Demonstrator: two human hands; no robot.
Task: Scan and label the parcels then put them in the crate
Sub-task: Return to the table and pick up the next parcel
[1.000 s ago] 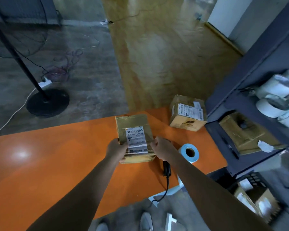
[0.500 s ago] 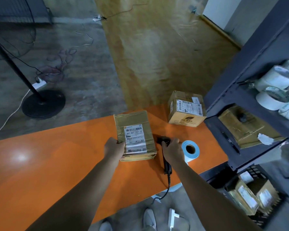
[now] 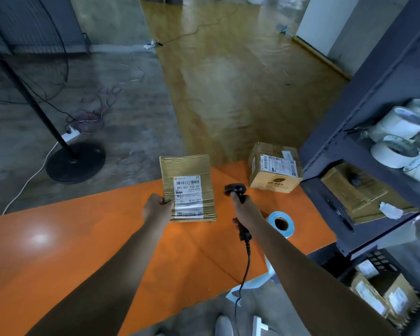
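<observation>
My left hand [image 3: 157, 208] grips the near left edge of a flat brown cardboard parcel [image 3: 187, 173] and holds it above the orange table [image 3: 70, 238], white barcode label facing up. To its right, my right hand [image 3: 246, 209] grips a black corded barcode scanner [image 3: 235, 190], head raised beside the parcel. A second brown box [image 3: 274, 169] with labels sits at the table's far right corner. A blue-edged roll of labels [image 3: 280, 223] lies on the table just right of my right wrist. A black crate [image 3: 383, 294] at the lower right holds several labelled parcels.
A dark metal shelf unit [image 3: 364, 132] stands on the right with white tape rolls [image 3: 400, 139] and flat cardboard packets [image 3: 359, 192]. A fan stand with a round base [image 3: 75, 163] and cables are on the floor to the left.
My right hand left the parcel, took the scanner off the table and lifted it. My left hand raised the parcel off the table.
</observation>
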